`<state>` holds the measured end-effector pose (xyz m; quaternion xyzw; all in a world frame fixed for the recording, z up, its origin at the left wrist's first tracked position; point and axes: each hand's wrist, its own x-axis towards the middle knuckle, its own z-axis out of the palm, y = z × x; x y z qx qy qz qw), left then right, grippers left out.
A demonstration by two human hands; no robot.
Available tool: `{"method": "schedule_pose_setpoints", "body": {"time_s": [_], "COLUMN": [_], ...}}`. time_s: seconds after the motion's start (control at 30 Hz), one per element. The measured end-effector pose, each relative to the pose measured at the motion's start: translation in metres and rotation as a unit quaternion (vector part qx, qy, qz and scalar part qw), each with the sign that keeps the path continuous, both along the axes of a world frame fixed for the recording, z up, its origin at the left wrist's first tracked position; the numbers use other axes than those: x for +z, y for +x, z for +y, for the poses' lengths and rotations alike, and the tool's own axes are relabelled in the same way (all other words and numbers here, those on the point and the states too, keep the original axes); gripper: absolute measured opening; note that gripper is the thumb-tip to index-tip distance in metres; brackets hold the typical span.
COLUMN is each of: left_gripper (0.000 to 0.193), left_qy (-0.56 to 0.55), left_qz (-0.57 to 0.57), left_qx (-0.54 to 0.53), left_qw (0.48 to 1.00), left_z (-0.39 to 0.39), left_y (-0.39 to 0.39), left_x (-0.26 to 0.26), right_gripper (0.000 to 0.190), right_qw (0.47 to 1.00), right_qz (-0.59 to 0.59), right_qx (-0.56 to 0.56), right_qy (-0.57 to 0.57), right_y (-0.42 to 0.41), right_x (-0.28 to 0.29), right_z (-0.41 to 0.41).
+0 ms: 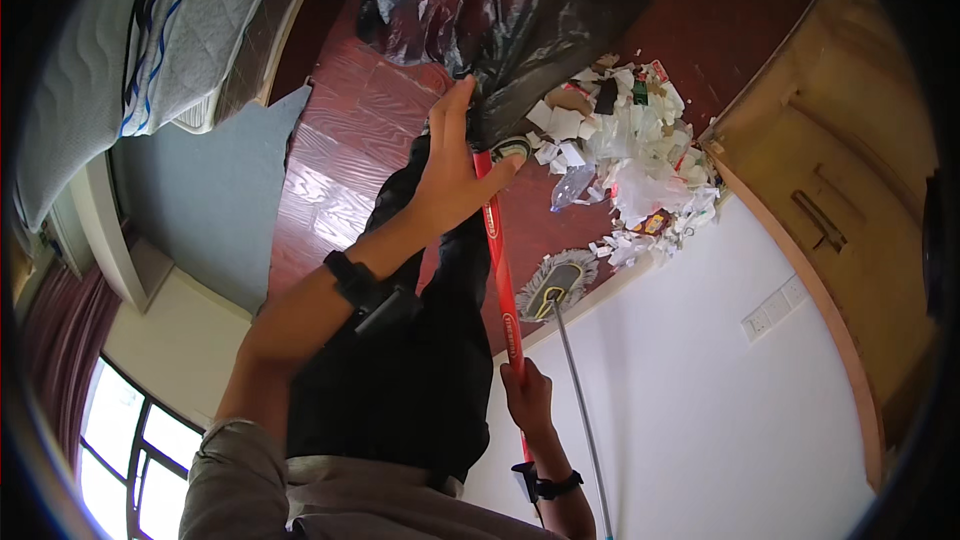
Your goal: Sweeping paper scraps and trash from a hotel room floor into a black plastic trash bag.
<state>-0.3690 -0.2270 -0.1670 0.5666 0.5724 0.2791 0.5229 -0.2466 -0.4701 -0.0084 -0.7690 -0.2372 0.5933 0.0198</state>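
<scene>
My right hand grips a red pole near its lower end in the picture. My left hand is spread over the pole's upper end, thumb and fingers apart. Its fingertips overlap the edge of a crumpled black plastic bag; whether they touch it I cannot tell. What lies at the pole's far end is hidden by the bag and hand. Right of the bag, a heap of paper scraps and clear plastic waste lies on the red wood-grain floor.
A grey-fringed flat mop with a metal handle leans by the white wall. A wooden door stands at the right. Mattresses stand at upper left, above a grey floor sheet. Sockets are on the wall.
</scene>
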Motion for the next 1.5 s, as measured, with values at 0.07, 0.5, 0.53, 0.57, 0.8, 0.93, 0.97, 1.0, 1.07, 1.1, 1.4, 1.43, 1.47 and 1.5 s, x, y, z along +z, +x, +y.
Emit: {"method": "schedule_pose_setpoints", "body": {"time_s": [0.07, 0.5, 0.53, 0.57, 0.8, 0.93, 0.97, 1.0, 1.07, 1.1, 1.4, 1.43, 1.47, 1.5], "left_gripper": [0.071, 0.029, 0.029, 0.032, 0.036, 0.036, 0.037, 0.038, 0.040, 0.040, 0.039, 0.039, 0.039, 0.040], "left_qy": [0.008, -0.037, -0.012, -0.018, -0.010, 0.026, -0.018, 0.004, -0.145, -0.150, -0.075, -0.073, -0.062, -0.052], "left_qz": [0.037, 0.241, 0.239, 0.266, 0.321, 0.327, 0.337, 0.327, 0.266, 0.270, 0.234, 0.237, 0.276, 0.312], "left_qx": [0.027, 0.285, 0.276, 0.256, 0.159, 0.062, 0.035, 0.037, 0.040, 0.038, 0.004, 0.010, -0.005, -0.019], "left_qw": [0.999, 0.927, 0.931, 0.929, 0.934, 0.943, 0.941, 0.944, 0.952, 0.950, 0.969, 0.969, 0.959, 0.949], "left_z": [0.006, 0.091, 0.101, 0.109, 0.113, 0.079, 0.071, 0.064, 0.046, 0.041, 0.051, 0.054, 0.059, 0.062], "left_y": [-0.001, -0.126, -0.131, -0.135, -0.141, -0.133, -0.129, -0.124, -0.110, -0.104, -0.086, -0.087, -0.089, -0.091], "left_x": [-0.014, -0.099, -0.105, -0.111, -0.153, -0.171, -0.172, -0.172, -0.170, -0.167, -0.160, -0.162, -0.164, -0.166], "right_gripper": [0.028, 0.036, 0.037, 0.038, 0.039, 0.040, 0.040, 0.042, 0.041, 0.041, 0.035, 0.034, 0.029, 0.029], "right_qw": [0.999, 0.999, 0.998, 0.998, 0.990, 0.989, 0.988, 0.989, 0.992, 0.989, 0.990, 0.994, 0.984, 0.983], "right_qz": [0.009, 0.022, 0.020, 0.019, -0.067, -0.069, -0.060, -0.043, 0.003, 0.012, 0.054, -0.058, -0.081, -0.095], "right_qx": [-0.007, -0.019, -0.024, -0.028, 0.005, 0.019, 0.012, 0.003, -0.007, -0.020, -0.056, 0.085, 0.097, 0.093], "right_qy": [-0.038, -0.041, -0.049, -0.060, -0.120, -0.131, -0.139, -0.141, -0.126, -0.144, -0.117, -0.044, -0.123, -0.128], "right_y": [-0.009, -0.029, -0.028, -0.028, -0.029, -0.026, -0.026, -0.026, -0.026, -0.027, -0.035, -0.037, -0.035, -0.035], "right_x": [0.000, -0.026, -0.032, -0.037, -0.042, -0.026, -0.023, -0.019, -0.012, -0.009, -0.016, -0.020, -0.024, -0.028], "right_z": [0.003, -0.014, -0.016, -0.019, -0.044, -0.058, -0.059, -0.060, -0.061, -0.060, -0.050, -0.050, -0.049, -0.049]}}
